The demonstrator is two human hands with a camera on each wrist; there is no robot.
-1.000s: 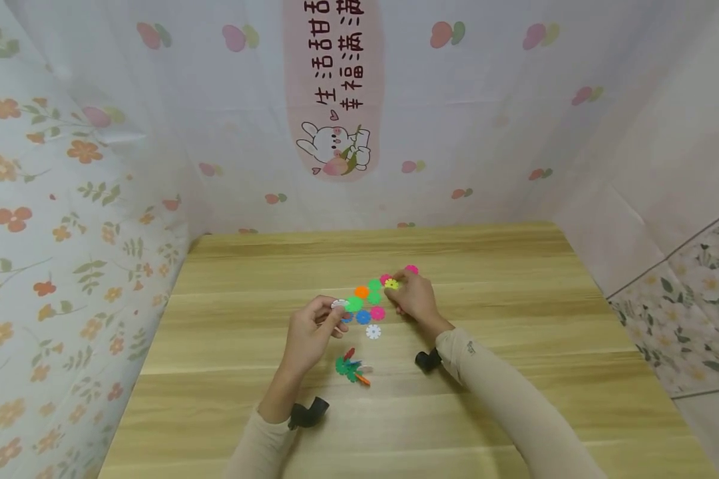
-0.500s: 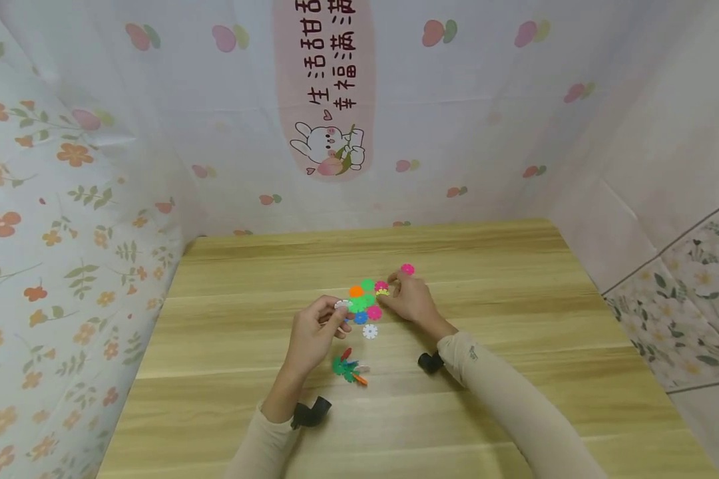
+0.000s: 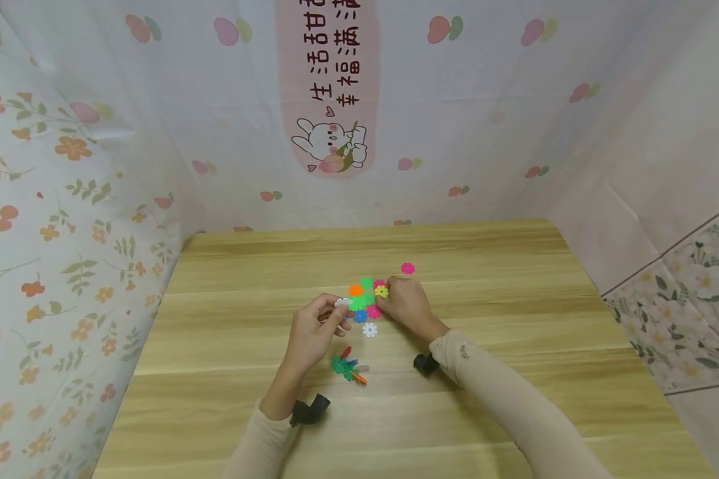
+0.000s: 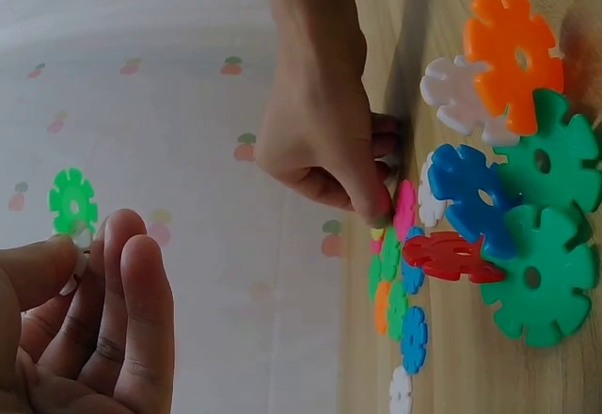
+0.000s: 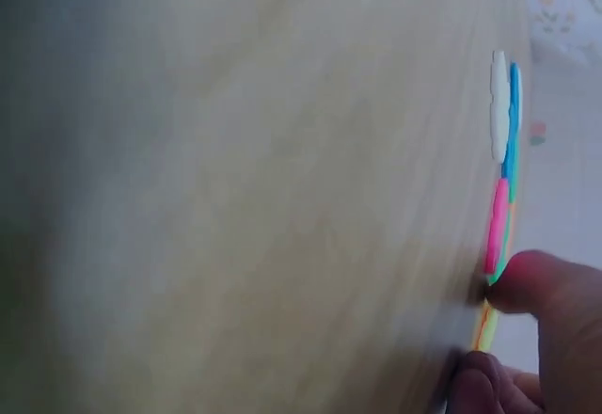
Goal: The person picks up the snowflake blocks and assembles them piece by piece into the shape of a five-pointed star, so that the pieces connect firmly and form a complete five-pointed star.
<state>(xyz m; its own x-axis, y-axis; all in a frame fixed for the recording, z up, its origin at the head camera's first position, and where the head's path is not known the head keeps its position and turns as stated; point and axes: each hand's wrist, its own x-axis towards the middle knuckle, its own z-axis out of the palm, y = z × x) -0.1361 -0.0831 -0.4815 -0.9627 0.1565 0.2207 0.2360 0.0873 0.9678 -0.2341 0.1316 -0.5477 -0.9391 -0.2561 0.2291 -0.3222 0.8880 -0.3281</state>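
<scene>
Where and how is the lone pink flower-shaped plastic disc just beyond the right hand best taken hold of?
Probably by opposite edges of the pink flower-shaped plastic disc, thumb and finger coming from above: it lies flat and alone on the wood-grain table, and its whole notched rim shows in the head view.

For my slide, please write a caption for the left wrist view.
Left hand holding green and white flower discs, right hand at yellow disc, interlocked disc cluster in foreground.

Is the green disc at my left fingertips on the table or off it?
Off: the left wrist view shows the green disc against the curtain, at the left hand, apart from the table.
</scene>
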